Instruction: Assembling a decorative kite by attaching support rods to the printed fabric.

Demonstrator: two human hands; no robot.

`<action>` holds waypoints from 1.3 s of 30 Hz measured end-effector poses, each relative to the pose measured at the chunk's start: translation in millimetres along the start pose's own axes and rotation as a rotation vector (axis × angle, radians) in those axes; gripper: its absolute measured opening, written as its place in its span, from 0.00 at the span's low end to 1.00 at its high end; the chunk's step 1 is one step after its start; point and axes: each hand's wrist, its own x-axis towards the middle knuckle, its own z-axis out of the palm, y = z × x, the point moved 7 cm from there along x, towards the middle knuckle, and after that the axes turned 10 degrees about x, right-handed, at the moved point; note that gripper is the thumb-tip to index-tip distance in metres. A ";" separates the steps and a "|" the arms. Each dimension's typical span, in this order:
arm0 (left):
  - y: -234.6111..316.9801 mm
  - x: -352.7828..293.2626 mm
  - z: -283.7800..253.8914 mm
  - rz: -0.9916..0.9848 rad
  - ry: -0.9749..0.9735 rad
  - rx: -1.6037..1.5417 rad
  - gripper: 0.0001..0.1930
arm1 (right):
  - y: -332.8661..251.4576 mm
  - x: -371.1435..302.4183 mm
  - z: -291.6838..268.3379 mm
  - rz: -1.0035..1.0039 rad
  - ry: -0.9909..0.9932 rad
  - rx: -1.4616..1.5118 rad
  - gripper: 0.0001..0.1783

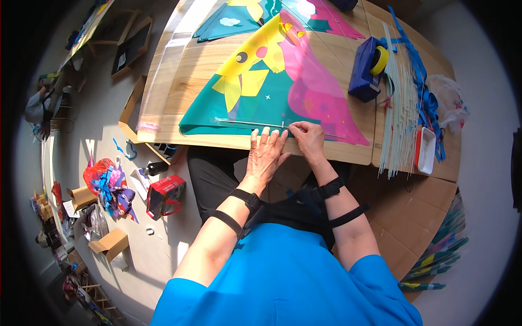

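A triangular kite of thin cloth, green, yellow and pink with a cartoon figure, lies on the wooden table in front of me. Along its near edge runs a thin white rod with a small white crosspiece. My left hand rests flat on this edge, fingers stretched out and just below the rod. Beside it, the thumb and forefinger of my right hand are pinched together at the rod, near the crosspiece; the exact spot between the fingertips is hidden.
More kite cloth lies at the table's far side. To the right are a blue tape dispenser, a bundle of thin pale rods, blue ribbon and a small white tray. Boxes and bags, including a red bag, stand on the left floor.
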 end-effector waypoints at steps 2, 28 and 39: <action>0.6 1.4 -1.5 0.002 -0.003 0.011 0.33 | -6.4 -4.5 1.0 -0.012 0.056 -0.085 0.10; 6.0 6.2 -13.1 0.046 -0.018 -0.052 0.34 | -16.2 46.2 -8.9 -0.018 0.111 -0.502 0.23; 6.8 5.7 -21.7 0.101 -0.072 -0.034 0.36 | -1.8 104.8 -219.6 -0.094 0.559 0.110 0.16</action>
